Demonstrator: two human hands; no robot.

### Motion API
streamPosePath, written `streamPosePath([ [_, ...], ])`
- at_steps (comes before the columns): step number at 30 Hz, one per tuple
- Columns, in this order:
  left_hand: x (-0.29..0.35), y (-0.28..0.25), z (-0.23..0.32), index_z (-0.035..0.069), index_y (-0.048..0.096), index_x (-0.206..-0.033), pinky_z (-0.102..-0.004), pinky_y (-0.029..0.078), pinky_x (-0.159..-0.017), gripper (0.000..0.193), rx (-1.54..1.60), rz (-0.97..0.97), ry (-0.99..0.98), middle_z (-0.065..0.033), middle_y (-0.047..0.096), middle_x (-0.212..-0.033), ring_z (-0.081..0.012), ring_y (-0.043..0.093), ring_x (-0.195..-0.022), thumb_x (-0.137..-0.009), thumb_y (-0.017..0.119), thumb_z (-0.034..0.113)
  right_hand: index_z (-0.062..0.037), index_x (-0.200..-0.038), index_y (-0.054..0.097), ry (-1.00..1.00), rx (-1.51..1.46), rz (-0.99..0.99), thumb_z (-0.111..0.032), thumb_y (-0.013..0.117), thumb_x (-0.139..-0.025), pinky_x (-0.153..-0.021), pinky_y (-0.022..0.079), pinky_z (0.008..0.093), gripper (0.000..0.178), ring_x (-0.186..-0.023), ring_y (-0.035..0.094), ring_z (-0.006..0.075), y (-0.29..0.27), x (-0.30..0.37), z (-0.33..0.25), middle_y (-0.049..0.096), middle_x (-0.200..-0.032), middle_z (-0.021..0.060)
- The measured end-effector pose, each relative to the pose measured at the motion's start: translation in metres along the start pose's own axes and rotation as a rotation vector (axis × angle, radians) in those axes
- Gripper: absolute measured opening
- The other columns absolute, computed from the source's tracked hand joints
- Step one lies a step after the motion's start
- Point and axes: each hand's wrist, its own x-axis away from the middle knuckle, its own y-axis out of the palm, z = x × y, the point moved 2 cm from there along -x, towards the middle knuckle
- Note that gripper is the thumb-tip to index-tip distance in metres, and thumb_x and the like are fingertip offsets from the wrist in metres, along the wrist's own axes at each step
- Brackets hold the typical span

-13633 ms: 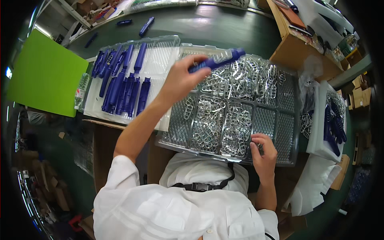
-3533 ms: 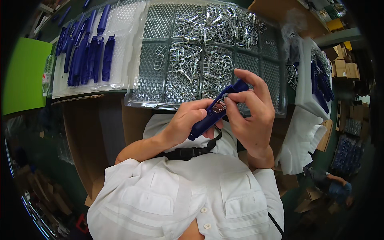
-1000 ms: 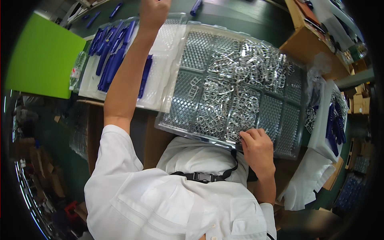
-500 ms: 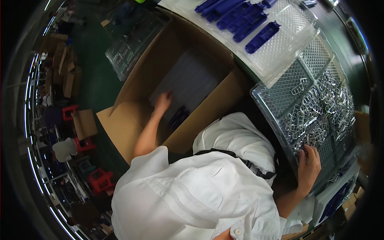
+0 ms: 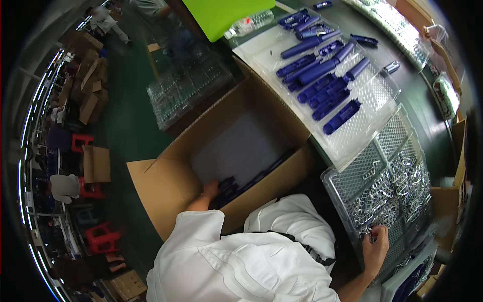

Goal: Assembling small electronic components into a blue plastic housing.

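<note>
My left hand [image 5: 211, 188] reaches down inside an open cardboard box [image 5: 274, 194], beside dark blue plastic parts [image 5: 229, 185] along its near side. Its fingers are dim and partly hidden, so I cannot tell if they grip a part. A pale sheet or layer [image 5: 236, 143] covers much of the box's bottom. At the near edge of a clear divided tray [image 5: 347, 189], my right hand [image 5: 376, 242] is closed in a pinch. Shiny metal wire clips [image 5: 385, 194] lie heaped right by its fingertips. What sits between those fingertips is too small to make out.
Several blue plastic housings [image 5: 322, 75] lie on a clear plastic tray [image 5: 372, 108] beyond the box. A bottle [image 5: 250, 24] lies near a bright green panel [image 5: 216, 15]. Stacked clear trays [image 5: 188, 90] stand left of the box. Red stools [image 5: 103, 237] are at far left.
The view has shifted, showing more of the worktop. My left hand has moved closer to the blue parts in the box. My right fingers have drawn together at the clips.
</note>
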Motion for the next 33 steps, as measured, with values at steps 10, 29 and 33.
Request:
streamPosePath([
  [10,0.023,-0.065,0.049,0.001,0.069,-0.109,-0.0485,0.060,-0.082,0.041,0.590,0.284,-0.259,-0.0227,0.074,-0.098,-0.0391,0.075,-0.091,-0.077,0.075,0.027,0.0002,-0.093,0.060,0.339,-0.332,0.316,0.003,0.079,-0.083,-0.069,0.049,0.0324,0.021,-0.072,0.057,0.0185,-0.001,0.019,0.063,0.059,-0.081,0.0056],
  [29,0.171,-0.264,0.502,-0.009,0.045,-0.149,-0.0295,0.057,-0.070,0.069,1.458,-1.071,0.814,-0.0101,0.064,-0.103,-0.0141,0.060,-0.077,-0.110,0.053,0.047,-0.0033,-0.102,0.065,0.453,-0.820,0.376,-0.010,0.085,-0.091,-0.062,0.049,0.0200,0.024,-0.073,0.062,0.0037,-0.003,-0.005,0.045,0.068,-0.084,-0.0012],
  [33,0.191,-0.253,0.545,-0.001,0.047,-0.151,-0.0290,0.057,-0.068,0.060,1.397,-1.143,0.884,-0.0105,0.065,-0.099,-0.0117,0.060,-0.074,-0.113,0.044,0.045,-0.0018,-0.106,0.064,0.462,-0.879,0.395,-0.010,0.082,-0.094,-0.064,0.052,0.0205,0.023,-0.075,0.065,0.0052,0.000,0.005,0.046,0.068,-0.083,-0.0003],
])
